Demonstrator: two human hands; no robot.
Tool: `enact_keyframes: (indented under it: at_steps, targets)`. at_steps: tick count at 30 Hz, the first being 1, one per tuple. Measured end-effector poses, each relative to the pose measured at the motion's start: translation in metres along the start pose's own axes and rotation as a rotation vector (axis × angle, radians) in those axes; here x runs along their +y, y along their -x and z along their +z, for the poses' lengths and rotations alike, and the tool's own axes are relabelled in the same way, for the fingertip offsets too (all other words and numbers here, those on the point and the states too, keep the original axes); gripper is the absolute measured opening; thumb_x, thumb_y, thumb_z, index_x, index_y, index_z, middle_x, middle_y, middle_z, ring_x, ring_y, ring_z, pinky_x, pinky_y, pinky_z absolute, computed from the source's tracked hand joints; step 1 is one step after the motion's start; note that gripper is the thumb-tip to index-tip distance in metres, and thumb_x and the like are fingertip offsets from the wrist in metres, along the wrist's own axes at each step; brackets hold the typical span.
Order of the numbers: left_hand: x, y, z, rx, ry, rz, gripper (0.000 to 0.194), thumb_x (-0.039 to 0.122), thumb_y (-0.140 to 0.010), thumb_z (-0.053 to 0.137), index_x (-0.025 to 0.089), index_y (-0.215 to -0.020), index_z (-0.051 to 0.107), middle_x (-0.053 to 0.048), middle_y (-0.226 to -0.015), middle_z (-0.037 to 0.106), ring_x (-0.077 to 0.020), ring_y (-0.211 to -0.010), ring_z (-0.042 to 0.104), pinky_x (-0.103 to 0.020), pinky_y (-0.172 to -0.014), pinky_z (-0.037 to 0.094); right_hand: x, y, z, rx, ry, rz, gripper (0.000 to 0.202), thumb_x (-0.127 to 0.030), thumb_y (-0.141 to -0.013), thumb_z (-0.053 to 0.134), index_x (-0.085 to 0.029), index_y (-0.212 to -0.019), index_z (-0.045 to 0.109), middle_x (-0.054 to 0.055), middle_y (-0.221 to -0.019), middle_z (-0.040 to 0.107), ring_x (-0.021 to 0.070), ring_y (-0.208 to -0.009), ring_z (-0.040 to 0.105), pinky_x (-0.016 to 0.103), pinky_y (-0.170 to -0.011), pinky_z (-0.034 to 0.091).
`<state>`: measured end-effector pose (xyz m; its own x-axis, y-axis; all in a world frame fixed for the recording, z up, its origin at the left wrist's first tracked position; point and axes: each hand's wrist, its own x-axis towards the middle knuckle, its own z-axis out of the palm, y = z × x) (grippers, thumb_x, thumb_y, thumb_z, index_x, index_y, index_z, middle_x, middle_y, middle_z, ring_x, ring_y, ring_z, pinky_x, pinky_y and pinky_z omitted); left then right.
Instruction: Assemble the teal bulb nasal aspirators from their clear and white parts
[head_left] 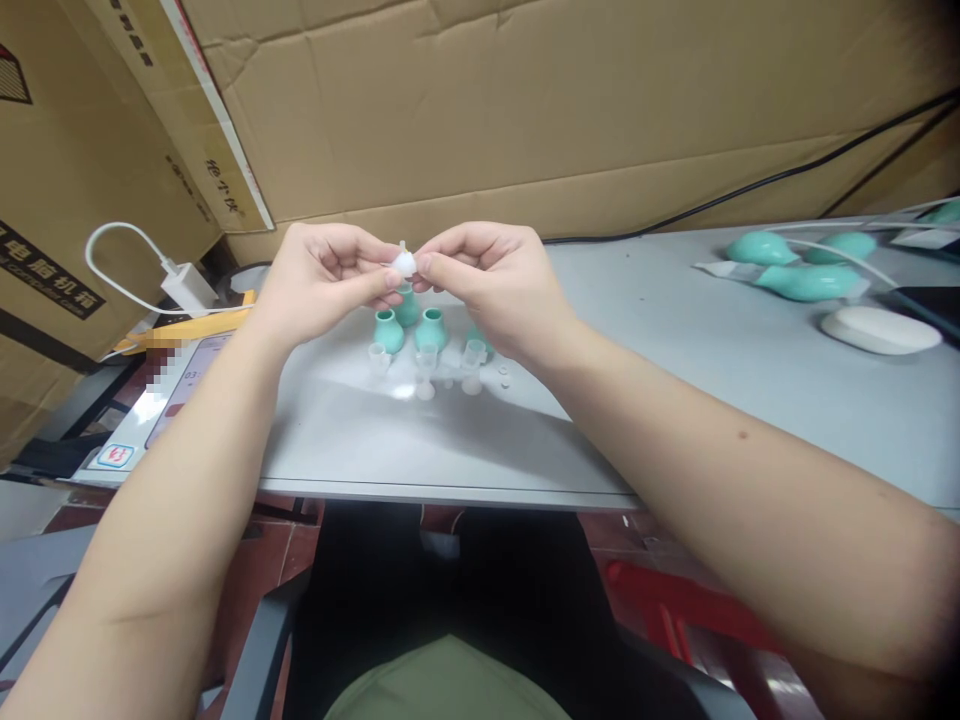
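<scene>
My left hand (330, 268) and my right hand (484, 268) meet above the grey table (360, 440), both closed in a pinch. Between their fingertips is a small white dome-shaped plastic piece with a narrow tip (405, 262). Just below stand several teal rubber bulbs with open necks (431, 332); one is partly hidden behind my right hand. In front of them is a row of clear plastic cup-shaped parts (379, 357). Small white round pieces (425, 389) lie nearer to me, and tiny rings (504, 376) are at the right of the row.
At the right lie several more teal bulbs (810, 283), some with a clear wrapping, and a white oval object (881, 330). On the left are a white plug adapter (189, 290) and a phone (187, 390). Cardboard (525, 120) walls the back; a black cable (720, 190) runs along it.
</scene>
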<state>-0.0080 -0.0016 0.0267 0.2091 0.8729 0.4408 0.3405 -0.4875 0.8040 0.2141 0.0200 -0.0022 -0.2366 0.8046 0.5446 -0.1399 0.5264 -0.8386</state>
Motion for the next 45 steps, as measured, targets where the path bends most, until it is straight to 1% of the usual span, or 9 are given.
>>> enact_keyframes:
  at_steps: [7,15,18,22,25,28,34,39,45]
  targets:
    - [-0.001,0.001,0.003,0.004,-0.008,0.023,0.031,0.040,-0.087,0.101,0.019,-0.105,0.087,-0.006,-0.097,0.089,-0.0271,-0.095,0.092,-0.042,-0.092,0.080,0.004,-0.004,0.002,-0.023,-0.080,0.093,0.014,-0.025,-0.093,0.086,-0.024,-0.083,0.076,0.004,-0.096,0.083,0.0198,-0.091,0.080,0.037,-0.088,0.070]
    - [-0.006,-0.001,0.003,0.021,-0.023,0.031,0.033,0.045,-0.088,0.101,0.020,-0.104,0.087,-0.006,-0.100,0.090,-0.0276,-0.099,0.092,-0.043,-0.093,0.080,0.001,0.002,0.003,0.001,0.010,0.017,0.015,-0.021,-0.098,0.082,-0.023,-0.085,0.074,0.003,-0.090,0.080,0.0212,-0.090,0.082,0.038,-0.086,0.068]
    - [-0.007,-0.001,0.001,0.021,-0.012,0.037,0.035,0.046,-0.086,0.103,0.020,-0.103,0.087,-0.006,-0.099,0.091,-0.0262,-0.094,0.092,-0.042,-0.091,0.080,0.001,0.002,0.002,-0.013,-0.014,0.020,0.025,-0.036,-0.096,0.094,-0.024,-0.087,0.075,0.003,-0.090,0.080,0.0234,-0.094,0.083,0.039,-0.086,0.069]
    - [-0.006,-0.001,0.000,0.030,-0.005,0.026,0.036,0.047,-0.085,0.103,0.021,-0.102,0.086,-0.005,-0.097,0.089,-0.0258,-0.094,0.092,-0.042,-0.090,0.080,0.004,-0.003,-0.004,-0.096,-0.104,0.119,0.054,-0.068,-0.078,0.108,-0.026,-0.089,0.076,0.005,-0.095,0.083,0.0261,-0.101,0.085,0.039,-0.088,0.071]
    - [-0.004,0.000,0.000,0.027,-0.020,0.019,0.036,0.047,-0.086,0.103,0.021,-0.102,0.085,-0.004,-0.096,0.088,-0.0273,-0.098,0.092,-0.042,-0.090,0.080,0.008,-0.006,-0.008,-0.139,-0.166,0.150,0.060,-0.074,-0.073,0.108,-0.026,-0.091,0.078,0.006,-0.100,0.086,0.0253,-0.102,0.086,0.038,-0.089,0.072]
    - [-0.004,-0.001,0.000,0.013,-0.019,0.027,0.038,0.049,-0.086,0.105,0.021,-0.102,0.085,-0.004,-0.095,0.088,-0.0275,-0.096,0.092,-0.043,-0.090,0.081,0.007,-0.004,-0.006,-0.106,-0.145,0.102,0.047,-0.064,-0.083,0.106,-0.025,-0.094,0.083,0.005,-0.100,0.088,0.0235,-0.099,0.086,0.037,-0.090,0.073]
    - [-0.008,-0.004,0.004,0.036,0.015,0.115,0.050,0.063,-0.082,0.106,0.020,-0.098,0.086,-0.005,-0.093,0.088,-0.0261,-0.084,0.090,-0.045,-0.083,0.082,-0.001,0.001,0.003,0.016,-0.094,0.036,0.010,-0.024,-0.097,0.090,-0.021,-0.089,0.085,0.004,-0.092,0.087,0.0175,-0.087,0.084,0.029,-0.080,0.072]
    - [-0.015,-0.005,0.012,0.069,-0.017,0.219,0.050,0.067,-0.085,0.103,0.020,-0.094,0.086,-0.004,-0.090,0.087,-0.0249,-0.079,0.088,-0.045,-0.077,0.081,-0.001,0.000,0.005,0.079,-0.152,0.087,0.019,-0.009,-0.094,0.081,-0.021,-0.079,0.083,0.001,-0.081,0.083,0.0145,-0.079,0.081,0.024,-0.071,0.068]
    - [-0.017,-0.002,0.015,0.094,-0.069,0.282,0.046,0.065,-0.088,0.101,0.021,-0.094,0.088,-0.004,-0.089,0.087,-0.0234,-0.079,0.088,-0.041,-0.073,0.078,0.004,-0.003,0.006,0.107,-0.250,0.120,0.020,-0.005,-0.090,0.080,-0.021,-0.078,0.084,0.000,-0.081,0.082,0.0117,-0.073,0.075,0.026,-0.072,0.066]
